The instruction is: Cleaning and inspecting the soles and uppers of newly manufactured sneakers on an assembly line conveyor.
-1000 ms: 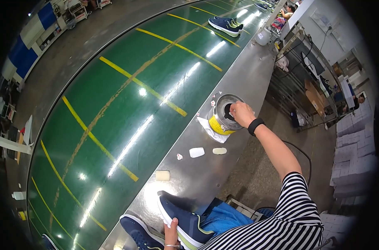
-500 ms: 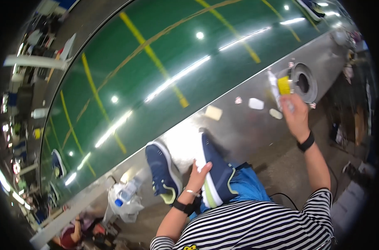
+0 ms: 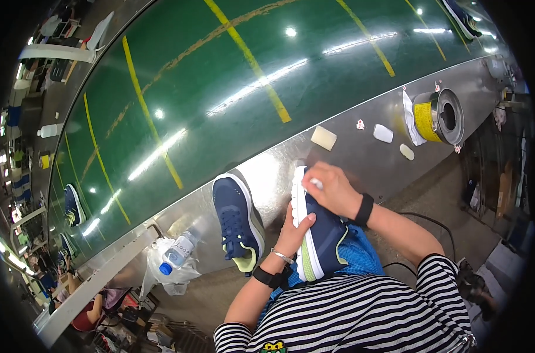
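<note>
While the left hand (image 3: 295, 232)'s curled snug around a low navy shoe (image 3: 327, 235), white-and-lime sole, kinda tilted at the grey metal worktop (image 3: 367, 167)'s near edge, the bunched-up right hand (image 3: 333, 189) pinches a small white bit (image 3: 316, 183) by its toe.

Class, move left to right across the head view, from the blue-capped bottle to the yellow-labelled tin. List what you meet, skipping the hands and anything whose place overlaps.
Blue-capped bottle → loose navy shoe → held navy shoe → small crumpled scrap → white pad → pale oval piece → yellow-labelled tin.
</note>
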`<state>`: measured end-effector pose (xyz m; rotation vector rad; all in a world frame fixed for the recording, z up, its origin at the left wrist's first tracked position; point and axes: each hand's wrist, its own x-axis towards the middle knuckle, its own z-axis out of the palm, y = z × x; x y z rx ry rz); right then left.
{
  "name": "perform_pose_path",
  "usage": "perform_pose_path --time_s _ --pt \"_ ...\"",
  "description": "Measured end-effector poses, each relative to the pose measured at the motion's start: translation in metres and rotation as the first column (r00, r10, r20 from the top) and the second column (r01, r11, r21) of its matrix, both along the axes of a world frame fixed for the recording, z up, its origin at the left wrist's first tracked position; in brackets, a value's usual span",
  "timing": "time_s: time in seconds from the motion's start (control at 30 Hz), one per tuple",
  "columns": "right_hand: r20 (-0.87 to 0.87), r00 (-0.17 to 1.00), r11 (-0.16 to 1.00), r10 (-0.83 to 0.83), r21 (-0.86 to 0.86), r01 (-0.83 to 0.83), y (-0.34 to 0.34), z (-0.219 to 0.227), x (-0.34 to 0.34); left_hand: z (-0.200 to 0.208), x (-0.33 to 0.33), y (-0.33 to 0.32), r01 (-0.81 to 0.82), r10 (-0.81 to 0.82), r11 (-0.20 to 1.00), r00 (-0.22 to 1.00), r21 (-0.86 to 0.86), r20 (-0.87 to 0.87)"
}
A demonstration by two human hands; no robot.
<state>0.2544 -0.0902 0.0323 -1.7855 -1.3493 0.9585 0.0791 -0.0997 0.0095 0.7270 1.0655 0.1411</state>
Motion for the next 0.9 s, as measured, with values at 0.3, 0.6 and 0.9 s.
perform_pose_path --time_s 0.3,0.6,0.9 --pt "-0.031 0.999 0.999 0.024 -0.021 -0.025 -0.006 0.008 -0.008 -0.006 -0.003 -0.002 0.032 -0.032 0.997 0.999 0.072 0.000" --pt "-0.085 0.996 1.000 0.029 0.004 -0.029 -0.008 0.006 -0.013 -0.008 -0.005 -0.004 0.055 -0.054 0.993 0.998 0.100 -0.015" --pt "-0.041 0.999 1.000 -0.003 -0.004 0.003 -0.010 0.005 -0.008 -0.008 -0.007 -0.002 0.091 -0.088 0.991 0.995 0.097 -0.035"
